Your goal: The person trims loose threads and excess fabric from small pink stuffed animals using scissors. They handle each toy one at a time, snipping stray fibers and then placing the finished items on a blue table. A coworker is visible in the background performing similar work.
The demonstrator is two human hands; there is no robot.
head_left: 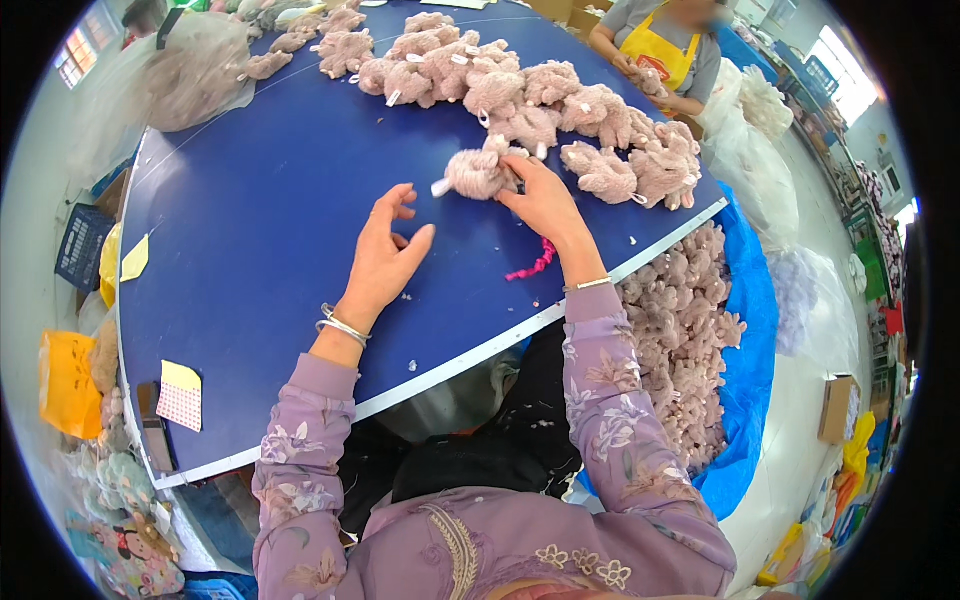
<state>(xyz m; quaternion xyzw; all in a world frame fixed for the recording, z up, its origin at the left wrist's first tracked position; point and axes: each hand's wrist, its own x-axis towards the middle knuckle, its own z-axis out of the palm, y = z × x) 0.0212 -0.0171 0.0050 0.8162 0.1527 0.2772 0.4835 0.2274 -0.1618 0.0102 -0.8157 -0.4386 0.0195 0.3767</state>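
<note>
My right hand (540, 197) is closed on a small pinkish-grey plush toy (474, 175) above the blue tabletop (250, 260). A white tip sticks out at the toy's left end, and my fingers cover its right side. To the left of it, my left hand (383, 252) hovers with the fingers curved and apart, holding nothing. A bright pink curly cord (533, 262) lies on the table just below my right wrist. Beyond my hands, a long heap of similar plush toys (495, 85) with white tags stretches across the table.
Right of the table's pale edge stands a blue bag (745, 380) full of plush toys (675, 350). A co-worker in a yellow apron (660, 50) handles a toy at the far right. A dotted sticker sheet (180, 396) lies near the left edge. A clear plastic bag (200, 75) sits at the far left.
</note>
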